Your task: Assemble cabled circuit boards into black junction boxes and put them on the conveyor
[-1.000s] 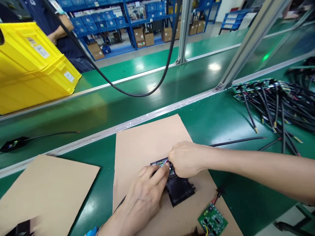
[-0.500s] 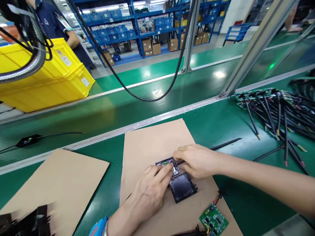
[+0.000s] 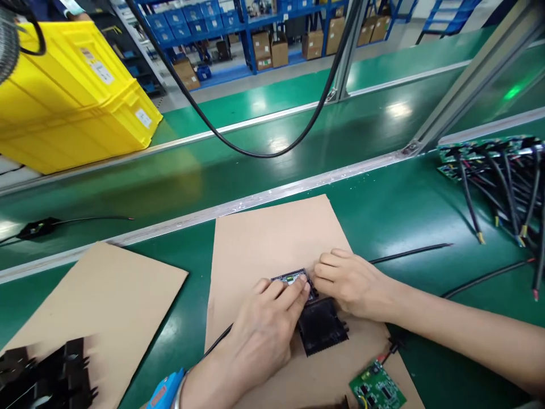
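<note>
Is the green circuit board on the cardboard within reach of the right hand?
Probably yes: mostly bare cardboard lies between the right hand and the green circuit board, whose visible part looks uncovered.

Through the head camera I see the left hand (image 3: 270, 326) with its fingertips resting on a circuit board (image 3: 293, 278) in a black case (image 3: 314, 293), while the right hand (image 3: 352, 283) curls at the case's right edge, its grip hidden from me. A black cover (image 3: 322, 329) lies just below, on a cardboard sheet (image 3: 272, 241). A green board (image 3: 378, 386) sits nearer me, and yellow bins (image 3: 80, 108) stand at upper left.
</note>
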The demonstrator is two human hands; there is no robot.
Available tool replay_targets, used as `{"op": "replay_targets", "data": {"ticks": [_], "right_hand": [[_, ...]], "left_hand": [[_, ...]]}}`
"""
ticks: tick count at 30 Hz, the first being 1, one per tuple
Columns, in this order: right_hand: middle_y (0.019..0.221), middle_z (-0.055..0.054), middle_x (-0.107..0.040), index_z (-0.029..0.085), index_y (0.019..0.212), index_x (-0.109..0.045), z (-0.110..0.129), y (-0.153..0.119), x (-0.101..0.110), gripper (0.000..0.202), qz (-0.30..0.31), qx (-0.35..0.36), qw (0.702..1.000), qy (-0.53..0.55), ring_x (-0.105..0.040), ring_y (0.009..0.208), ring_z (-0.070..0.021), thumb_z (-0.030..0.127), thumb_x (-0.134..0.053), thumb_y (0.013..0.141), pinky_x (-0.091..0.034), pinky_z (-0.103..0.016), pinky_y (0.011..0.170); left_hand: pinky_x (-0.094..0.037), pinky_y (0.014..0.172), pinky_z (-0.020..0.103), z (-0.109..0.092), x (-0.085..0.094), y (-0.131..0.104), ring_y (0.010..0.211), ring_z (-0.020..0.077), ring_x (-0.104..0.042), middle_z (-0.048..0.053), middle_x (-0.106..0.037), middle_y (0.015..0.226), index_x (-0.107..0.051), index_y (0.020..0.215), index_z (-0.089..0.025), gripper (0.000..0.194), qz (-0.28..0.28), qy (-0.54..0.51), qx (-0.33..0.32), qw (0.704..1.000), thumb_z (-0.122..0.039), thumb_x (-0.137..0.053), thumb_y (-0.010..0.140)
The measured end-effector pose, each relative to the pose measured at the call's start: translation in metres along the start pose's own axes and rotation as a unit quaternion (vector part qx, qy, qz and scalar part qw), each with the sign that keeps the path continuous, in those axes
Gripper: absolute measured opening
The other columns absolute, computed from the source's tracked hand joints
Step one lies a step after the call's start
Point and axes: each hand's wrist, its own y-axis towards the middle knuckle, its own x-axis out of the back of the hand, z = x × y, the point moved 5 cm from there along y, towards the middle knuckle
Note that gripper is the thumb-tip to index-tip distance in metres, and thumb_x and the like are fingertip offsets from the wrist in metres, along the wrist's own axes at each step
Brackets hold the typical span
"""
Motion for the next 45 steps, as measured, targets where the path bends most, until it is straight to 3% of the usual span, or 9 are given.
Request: {"op": "replay_targets", "data": {"ticks": [5, 13, 17, 21, 29, 32, 37, 42, 45], "right_hand": [[0.086, -0.008, -0.06, 0.015, 0.088, -0.066, -0.007, -0.004, 0.0, 0.022, -0.039, -0.07, 0.994, 0.068, -0.048, 0.082, -0.0206, 0.007, -0.045, 0.088, -0.036, -0.035, 0.071], [0.092, -0.007, -0.066, 0.016, 0.103, -0.066, -0.015, -0.009, 0.016, 0.018, -0.093, -0.124, 0.963, 0.22, -0.055, 0.088, -0.019, 0.013, -0.053, 0.092, -0.045, -0.034, 0.081], [0.09, -0.006, -0.066, 0.016, 0.099, -0.066, -0.015, -0.006, 0.018, 0.014, -0.095, -0.148, 0.955, 0.238, -0.056, 0.087, -0.0185, 0.012, -0.056, 0.09, -0.046, -0.033, 0.078], [0.089, -0.006, -0.065, 0.017, 0.098, -0.066, -0.012, -0.005, 0.012, 0.015, -0.081, -0.135, 0.961, 0.225, -0.056, 0.088, -0.0199, 0.011, -0.055, 0.089, -0.046, -0.035, 0.08], [0.087, -0.007, -0.063, 0.017, 0.094, -0.067, -0.005, -0.003, 0.006, 0.017, -0.074, -0.138, 0.968, 0.197, -0.054, 0.086, -0.021, 0.015, -0.05, 0.093, -0.045, -0.036, 0.078], [0.088, -0.007, -0.063, 0.017, 0.096, -0.067, -0.006, -0.004, 0.01, 0.017, -0.063, -0.139, 0.969, 0.193, -0.054, 0.087, -0.0208, 0.015, -0.05, 0.093, -0.046, -0.036, 0.08], [0.096, -0.007, -0.062, 0.019, 0.106, -0.065, -0.019, -0.016, 0.026, 0.018, -0.003, -0.154, 0.976, 0.157, -0.054, 0.096, -0.0233, 0.019, -0.059, 0.089, -0.046, -0.038, 0.085], [0.09, -0.006, -0.06, 0.019, 0.087, -0.06, -0.026, -0.031, 0.026, 0.006, 0.048, -0.17, 0.98, 0.09, -0.055, 0.089, -0.0234, 0.015, -0.055, 0.088, -0.046, -0.037, 0.078], [0.086, -0.005, -0.059, 0.019, 0.086, -0.056, -0.04, -0.024, 0.034, 0.011, 0.028, -0.163, 0.986, 0.035, -0.056, 0.081, -0.0208, 0.011, -0.049, 0.089, -0.045, -0.034, 0.072]], "left_hand": [[-0.045, 0.083, 0.044, 0.004, 0.008, 0.002, 0.097, 0.0265, -0.055, 0.008, -0.058, 0.133, -0.054, 0.128, -0.013, 0.054, -0.018, -0.07, 0.016, 0.997, -0.009, -0.05, 0.075], [-0.047, 0.087, 0.038, 0.032, 0.031, -0.024, 0.102, 0.0219, -0.055, 0.008, -0.061, 0.114, -0.061, 0.115, -0.02, 0.032, -0.179, -0.196, 0.073, 0.961, -0.012, -0.051, 0.086], [-0.044, 0.087, 0.041, 0.024, 0.025, -0.022, 0.103, 0.0235, -0.053, 0.008, -0.061, 0.118, -0.056, 0.126, -0.019, 0.039, -0.123, -0.144, 0.063, 0.98, -0.011, -0.046, 0.089], [-0.037, 0.093, 0.046, 0.005, 0.013, -0.013, 0.113, 0.0282, -0.048, 0.007, -0.054, 0.135, -0.045, 0.14, -0.018, 0.048, -0.044, -0.084, 0.04, 0.995, -0.026, -0.046, 0.093], [-0.026, 0.099, 0.046, -0.014, 0.003, -0.006, 0.123, 0.0294, -0.042, 0.012, -0.053, 0.14, -0.043, 0.141, -0.007, 0.049, -0.041, 0.022, 0.035, 0.998, -0.027, -0.037, 0.097], [-0.03, 0.097, 0.047, -0.004, 0.013, -0.007, 0.122, 0.0297, -0.043, 0.009, -0.052, 0.14, -0.044, 0.14, -0.015, 0.047, -0.021, -0.027, 0.045, 0.998, -0.027, -0.041, 0.095], [-0.037, 0.099, 0.047, 0.035, 0.041, -0.035, 0.121, 0.0292, -0.043, 0.012, -0.047, 0.136, -0.043, 0.136, -0.018, 0.046, -0.069, -0.084, 0.137, 0.985, -0.024, -0.048, 0.091], [-0.049, 0.077, 0.037, 0.051, 0.022, -0.068, 0.088, 0.0224, -0.055, 0.007, -0.055, 0.099, -0.053, 0.093, -0.019, 0.006, -0.009, -0.094, 0.206, 0.974, -0.021, -0.049, 0.089], [-0.048, 0.066, 0.03, 0.065, 0.023, -0.062, 0.075, 0.0178, -0.057, 0.004, -0.055, 0.089, -0.052, 0.087, -0.02, 0.012, -0.027, -0.066, 0.228, 0.971, -0.018, -0.041, 0.094]]}}
